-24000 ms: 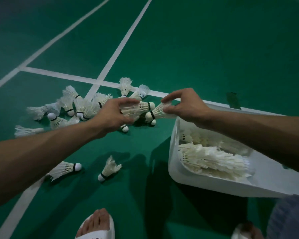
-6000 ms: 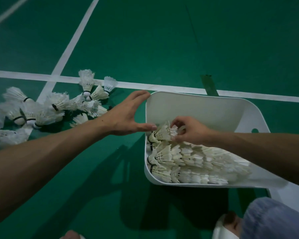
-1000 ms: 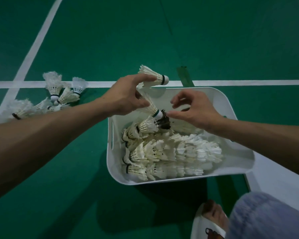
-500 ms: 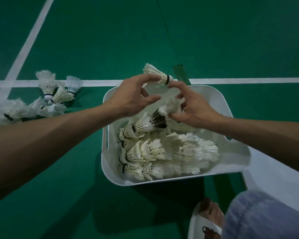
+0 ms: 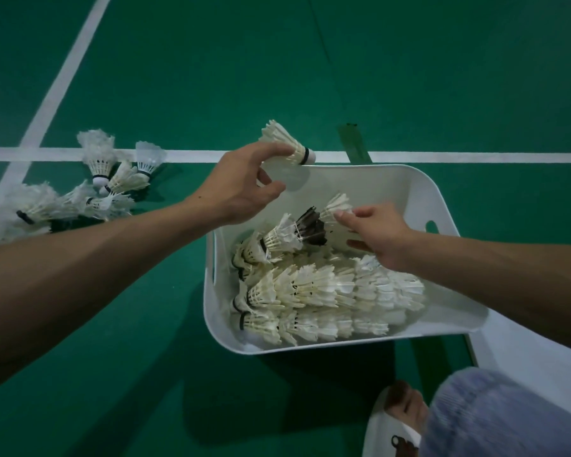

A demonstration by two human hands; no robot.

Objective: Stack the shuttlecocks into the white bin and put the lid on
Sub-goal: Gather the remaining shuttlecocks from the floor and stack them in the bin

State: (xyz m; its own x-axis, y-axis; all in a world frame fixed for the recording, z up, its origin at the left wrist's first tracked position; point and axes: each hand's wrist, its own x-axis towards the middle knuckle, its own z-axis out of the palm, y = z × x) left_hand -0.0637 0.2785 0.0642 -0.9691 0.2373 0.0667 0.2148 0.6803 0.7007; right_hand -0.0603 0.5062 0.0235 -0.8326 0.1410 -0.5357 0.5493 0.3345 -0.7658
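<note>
Above the bin rim, left fingers pinch a shuttlecock (cork rightward)

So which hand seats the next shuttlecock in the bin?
Likely right. The right hand is inside the white bin, pinching a white shuttlecock beside the dark-feathered one; the left hand holds a second shuttlecock above the far rim.
</note>
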